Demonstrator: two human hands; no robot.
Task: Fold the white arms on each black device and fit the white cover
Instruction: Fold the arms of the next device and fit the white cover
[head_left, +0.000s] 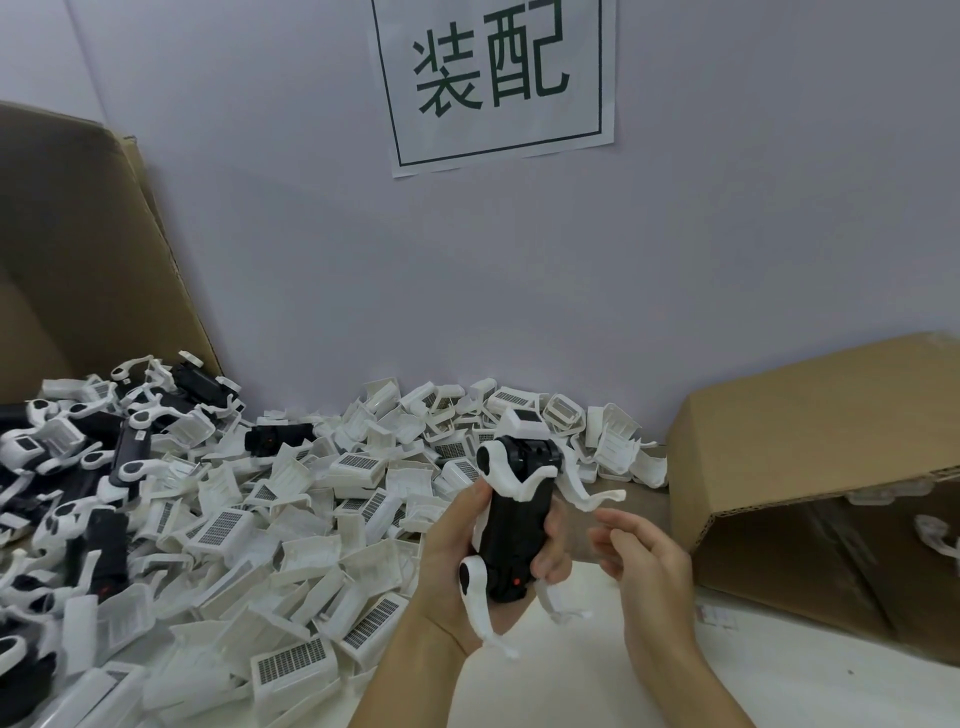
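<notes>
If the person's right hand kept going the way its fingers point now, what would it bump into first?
Most likely the black device that the left hand holds. The right hand is open, its fingers pointing left and slightly up toward it, just below the unfolded white arm. Depth is hard to judge from this one view.

Black device (511, 540) with white arms (587, 491); white covers (291, 662) patterned with dark grids; brown cardboard box (810, 415); green-lettered white sign (493, 78).
</notes>
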